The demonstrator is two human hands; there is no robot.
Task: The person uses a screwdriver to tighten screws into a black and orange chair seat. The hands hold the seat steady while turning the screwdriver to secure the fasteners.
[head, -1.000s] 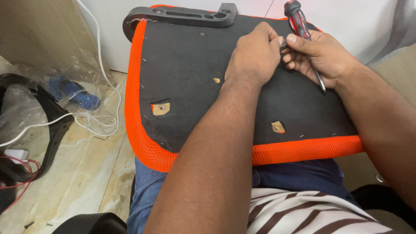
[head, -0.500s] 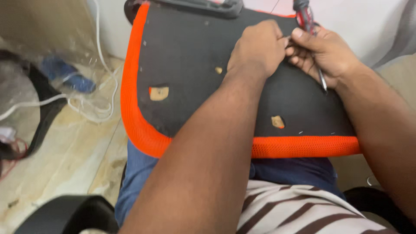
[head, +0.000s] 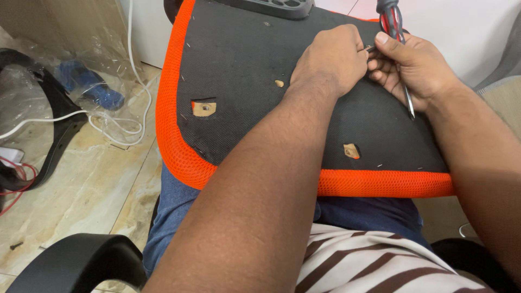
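While the white cable (head: 116, 127) and plastic wrap (head: 81, 76) sit off on the floor, the upside-down seat cushion (head: 244, 81), black with an orange edge, rests across the lap. Left hand (head: 332, 58) is curled up pinching a small metal bit on its far side. Right hand (head: 412, 68), touching it, has fingers wrapped round a red-and-black screwdriver (head: 399, 49).

Orange-edged black seat panel (head: 260, 70); striped shirt (head: 380, 260)

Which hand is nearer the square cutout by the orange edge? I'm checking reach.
Left. The left hand rests right of the cutout; the right hand lies farther right.
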